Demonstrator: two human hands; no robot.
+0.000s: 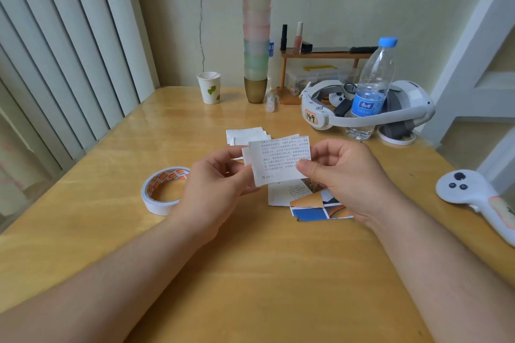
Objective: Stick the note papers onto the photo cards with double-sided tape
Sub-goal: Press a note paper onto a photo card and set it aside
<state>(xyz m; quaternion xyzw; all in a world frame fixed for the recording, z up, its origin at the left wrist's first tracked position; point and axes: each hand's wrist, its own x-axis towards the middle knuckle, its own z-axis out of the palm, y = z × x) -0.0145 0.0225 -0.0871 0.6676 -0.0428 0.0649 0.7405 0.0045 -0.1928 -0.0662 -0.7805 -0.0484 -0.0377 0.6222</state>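
Observation:
Both hands hold a small printed note paper up above the table. My left hand pinches its lower left edge and my right hand pinches its right side with thumb on top. Under the right hand lie photo cards with blue and orange pictures, partly hidden. A pile of white note papers lies just beyond the held one. The roll of double-sided tape lies flat to the left of my left hand.
On the wooden table stand a paper cup, a tall stack of coloured cups, a water bottle inside a white headset, and a small shelf. A white controller lies at the right edge.

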